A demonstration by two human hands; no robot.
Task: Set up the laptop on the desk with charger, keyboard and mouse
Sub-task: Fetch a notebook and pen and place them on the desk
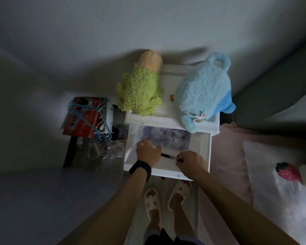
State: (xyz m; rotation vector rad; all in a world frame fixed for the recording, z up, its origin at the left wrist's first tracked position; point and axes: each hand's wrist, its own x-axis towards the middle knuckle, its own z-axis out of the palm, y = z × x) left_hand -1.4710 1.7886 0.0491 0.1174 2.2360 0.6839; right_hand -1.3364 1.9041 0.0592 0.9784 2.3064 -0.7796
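A white drawer (204, 152) of a bedside cabinet stands pulled out below me. Inside lies a flat item with a purple-and-white printed cover (170, 138). My left hand (147, 152), with a black band on the wrist, rests on the near-left edge of that item, fingers spread over it. My right hand (192, 162) pinches the right end of a thin black pen-like object (168, 156) lying in the drawer's front part. No laptop, charger, keyboard or mouse shows in the dim room.
A green plush toy (140, 91) and a blue plush toy (201, 92) sit on the cabinet top (168, 117). A box with blue hangers (88, 117) and clear bags are on the left. A pink bed (233, 156) with a strawberry toy (288, 171) lies on the right.
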